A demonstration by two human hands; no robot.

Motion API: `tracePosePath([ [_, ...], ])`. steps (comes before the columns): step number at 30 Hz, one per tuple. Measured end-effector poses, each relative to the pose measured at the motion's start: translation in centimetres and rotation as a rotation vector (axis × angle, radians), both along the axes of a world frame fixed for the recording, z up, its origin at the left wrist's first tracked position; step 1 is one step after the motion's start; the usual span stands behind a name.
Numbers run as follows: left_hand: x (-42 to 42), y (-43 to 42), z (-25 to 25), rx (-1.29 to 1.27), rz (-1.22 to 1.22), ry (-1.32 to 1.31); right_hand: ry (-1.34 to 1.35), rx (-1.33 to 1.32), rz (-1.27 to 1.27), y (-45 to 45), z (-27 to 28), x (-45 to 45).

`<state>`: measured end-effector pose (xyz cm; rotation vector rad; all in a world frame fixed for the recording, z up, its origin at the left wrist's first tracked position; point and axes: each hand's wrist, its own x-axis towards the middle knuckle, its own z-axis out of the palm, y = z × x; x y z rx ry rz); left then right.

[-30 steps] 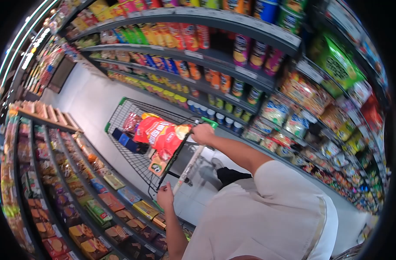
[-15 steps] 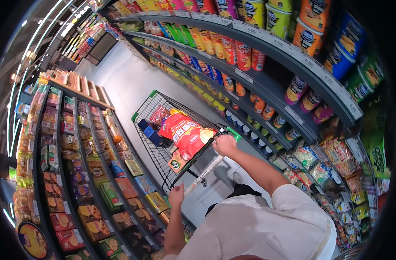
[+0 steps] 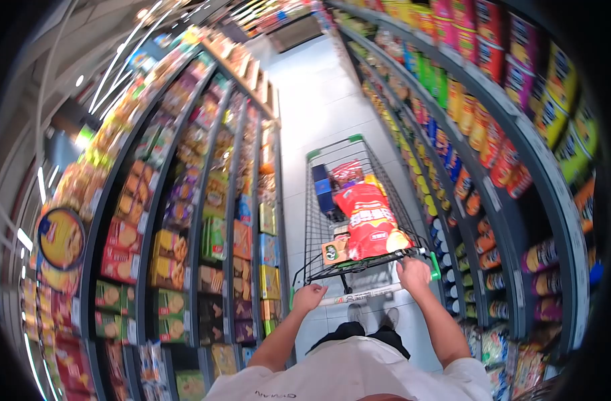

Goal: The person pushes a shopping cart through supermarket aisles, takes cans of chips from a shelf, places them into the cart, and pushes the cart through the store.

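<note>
A wire shopping cart (image 3: 310, 220) with green corners stands in front of me. Its pale handle bar (image 3: 360, 295) runs crosswise between my hands. My left hand (image 3: 308, 298) is closed around the bar's left end, fingers mostly hidden. At the right end, my right hand (image 3: 414, 273) is wrapped on the bar near the green end piece. Inside the cart lies a large red snack bag (image 3: 369, 217). A dark blue box (image 3: 323, 188), a red patterned packet (image 3: 347, 172) and a small brown-and-green packet (image 3: 333, 251) are around it.
Shelves of boxed biscuits (image 3: 168, 260) line the left side closely. On the right, shelves hold chip canisters (image 3: 503, 157) and bagged snacks (image 3: 496, 347). Pale floor tiles (image 3: 315, 87) stretch ahead between them, and a wooden display rack (image 3: 252, 77) stands at the far left.
My view has turned, so the cart now points nearly straight up the aisle and appears further right. Both hands stay at the handle bar, and the goods remain in the cart.
</note>
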<state>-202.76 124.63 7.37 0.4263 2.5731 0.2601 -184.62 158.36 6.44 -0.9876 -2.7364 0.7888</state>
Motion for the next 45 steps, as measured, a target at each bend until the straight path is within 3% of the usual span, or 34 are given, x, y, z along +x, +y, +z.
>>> tracePosePath([
  [5,-0.5,-0.5,0.8,0.028,-0.001,0.024,-0.094,-0.052,0.056,-0.8,2.3,-0.1],
  [17,-5.2,-2.7,-0.3,0.093,-0.056,0.051,-0.284,-0.004,0.055,-3.4,1.3,-3.4],
  [22,-7.8,-3.0,-0.1,0.127,-0.057,0.051,-0.232,-0.014,0.025,-4.7,1.4,-5.1],
  [25,-8.8,-3.7,-0.1,0.185,-0.060,0.096,0.115,0.102,0.125,-5.8,0.2,-5.8],
  [28,-10.0,-3.7,1.2,0.208,-0.084,0.101,0.217,0.207,0.162,-7.4,-0.5,-7.3],
  [31,-11.1,-4.6,-1.0,0.320,-0.104,0.284,0.240,0.242,0.118,-8.5,0.1,-8.5],
  [35,-12.4,-4.5,-0.1,0.352,-0.124,0.278,0.010,0.074,0.056,-8.6,0.3,-9.7],
  [41,-14.5,-4.9,-0.6,0.460,-0.315,0.472,-0.247,0.057,0.007,-9.4,2.3,-11.9],
  [45,-17.0,-4.2,-1.0,0.416,-0.416,0.313,-0.259,0.119,0.025,-8.8,0.0,-12.8],
])
